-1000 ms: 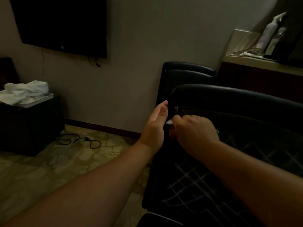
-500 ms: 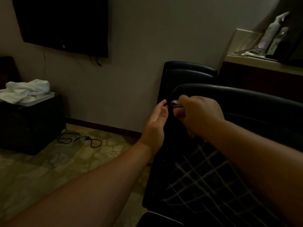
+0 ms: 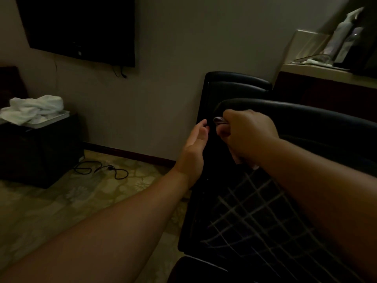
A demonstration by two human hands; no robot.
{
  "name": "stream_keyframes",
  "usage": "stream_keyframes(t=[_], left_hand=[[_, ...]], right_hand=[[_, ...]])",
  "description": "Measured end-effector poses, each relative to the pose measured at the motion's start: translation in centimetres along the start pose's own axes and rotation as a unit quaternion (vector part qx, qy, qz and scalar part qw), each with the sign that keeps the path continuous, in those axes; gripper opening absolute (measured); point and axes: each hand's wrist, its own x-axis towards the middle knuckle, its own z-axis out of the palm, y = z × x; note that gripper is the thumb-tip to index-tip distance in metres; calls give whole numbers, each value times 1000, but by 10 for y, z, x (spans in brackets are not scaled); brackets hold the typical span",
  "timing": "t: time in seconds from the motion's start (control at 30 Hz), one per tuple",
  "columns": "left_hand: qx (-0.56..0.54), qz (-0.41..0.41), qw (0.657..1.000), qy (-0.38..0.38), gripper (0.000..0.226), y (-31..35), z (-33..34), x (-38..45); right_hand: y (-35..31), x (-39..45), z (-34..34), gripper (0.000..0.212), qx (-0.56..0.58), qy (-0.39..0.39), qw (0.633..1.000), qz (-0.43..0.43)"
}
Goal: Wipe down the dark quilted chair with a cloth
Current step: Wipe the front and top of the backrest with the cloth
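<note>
Two hands work at the far left corner of the dark quilted chair (image 3: 255, 217), which fills the right half of the view w/ its light stitch grid showing on the near part and a smooth padded top edge curving across behind. Right hand (image 3: 247, 135) is closed in a fist on the cloth (image 3: 218, 120), pressed to the chair just under that top edge; only a small pale bit of cloth shows at the knuckles, plus maybe a scrap below the wrist, too dim to be sure. Left hand (image 3: 195, 142) is open, fingers loosely curved, palm toward the chair's left side edge, holding nothing; can't tell if it touches. 2nd dark chair back (image 3: 234, 82) stands just behind, against the wall. Far left: a dark box w/ a tray and white towels (image 3: 34, 108) on top, black cord (image 3: 102, 170) on the patterned floor near it, TV (image 3: 81, 27) on the wall above. Far right surface (image 3: 326, 73) carries bottles (image 3: 344, 35), blurred.
</note>
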Motion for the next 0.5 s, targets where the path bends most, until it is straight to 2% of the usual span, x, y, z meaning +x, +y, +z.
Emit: stream_keyframes(t=[0.13,0.3,0.37,0.5], left_hand=[[21,2,1000,2,52,-5,0,1],[33,5,999,-10,51,0,2,-6],[41,7,999,-11,50,2,2,-7],[40,11,999,-2,52,-2,1,-6]], right_hand=[[-15,-12,7,14,-62,-78,994,-37],[-3,15,-12,12,-58,2,998,7],[-3,21,-15,9,-41,-7,999,6],[-1,15,-15,10,-37,-46,997,-50]])
